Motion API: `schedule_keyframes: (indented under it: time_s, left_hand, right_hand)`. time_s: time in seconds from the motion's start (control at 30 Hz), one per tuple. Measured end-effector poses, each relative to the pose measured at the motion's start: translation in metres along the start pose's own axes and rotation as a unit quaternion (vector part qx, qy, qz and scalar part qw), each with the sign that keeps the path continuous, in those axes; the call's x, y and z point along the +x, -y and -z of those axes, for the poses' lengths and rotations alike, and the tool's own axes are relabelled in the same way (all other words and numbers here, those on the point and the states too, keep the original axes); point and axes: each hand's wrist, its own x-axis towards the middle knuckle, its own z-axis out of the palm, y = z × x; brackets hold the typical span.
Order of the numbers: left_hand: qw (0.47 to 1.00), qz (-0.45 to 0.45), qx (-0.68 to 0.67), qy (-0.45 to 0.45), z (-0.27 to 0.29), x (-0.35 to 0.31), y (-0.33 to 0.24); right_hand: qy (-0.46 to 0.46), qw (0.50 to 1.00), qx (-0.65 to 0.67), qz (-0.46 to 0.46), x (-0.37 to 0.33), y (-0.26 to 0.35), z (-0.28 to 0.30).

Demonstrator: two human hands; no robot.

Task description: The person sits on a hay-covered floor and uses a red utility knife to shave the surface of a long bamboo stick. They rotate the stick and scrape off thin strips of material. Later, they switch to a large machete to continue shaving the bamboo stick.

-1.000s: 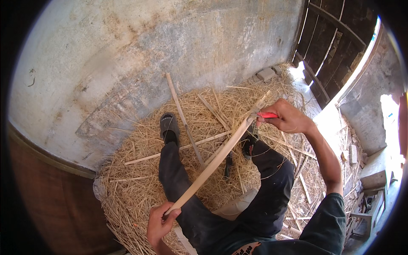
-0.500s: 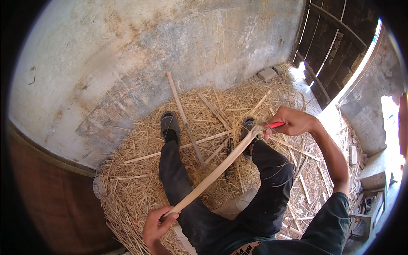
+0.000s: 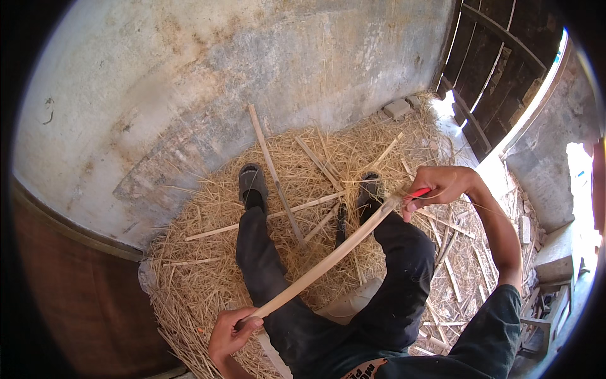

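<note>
At the far left a brown panel meets the stained wall, and straw spreads out from its foot. The left hand, at the lower left, has its thumb and fingers clamped on the near end of a pale wooden strip; it sits slightly lower and farther left than a second ago. Farther up, the left shoe rests on the straw beside a long stick whose upper end reaches the wall. The strip rises rightward over both trouser legs, at a flatter slant than before, its far end now lower and farther right. Below it, at the bottom edge, a printed patch on the dark shirt carries pale and dark lettering, partly cut off by the frame. The right shoe lies just beyond the strip's far end. There the right hand has its fingers closed around a red-handled tool, wrist bent, the forearm climbing from a bent elbow; this hand too has shifted down and to the right. The tool's working end seems to meet the strip, though it is too small and blurred to be certain. A plank door stands at the upper right.
</note>
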Motion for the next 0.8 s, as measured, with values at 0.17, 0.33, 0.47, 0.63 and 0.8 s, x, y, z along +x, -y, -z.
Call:
schedule_keyframes:
  time_s: [0.17,0.33,0.47,0.63,0.8]
  left_hand:
    - [1.0,-0.014,-0.011,0.011,0.002,0.0,0.018]
    - [1.0,0.01,-0.005,-0.014,-0.005,0.002,-0.01]
    - [0.999,0.001,0.019,-0.049,-0.01,0.004,-0.006]
    - [0.996,-0.011,0.021,-0.081,-0.016,0.008,-0.001]
    - [0.995,0.003,0.038,-0.087,-0.017,0.007,-0.01]
  right_hand:
    - [0.014,1.0,0.009,0.018,-0.01,0.006,-0.001]
    - [-0.132,0.974,-0.182,-0.027,0.0,0.026,-0.023]
    - [-0.284,0.903,-0.29,-0.143,0.006,0.025,-0.055]
    - [-0.418,0.864,-0.243,-0.143,0.022,0.029,-0.077]
    - [-0.451,0.864,-0.149,-0.169,0.033,0.032,-0.075]
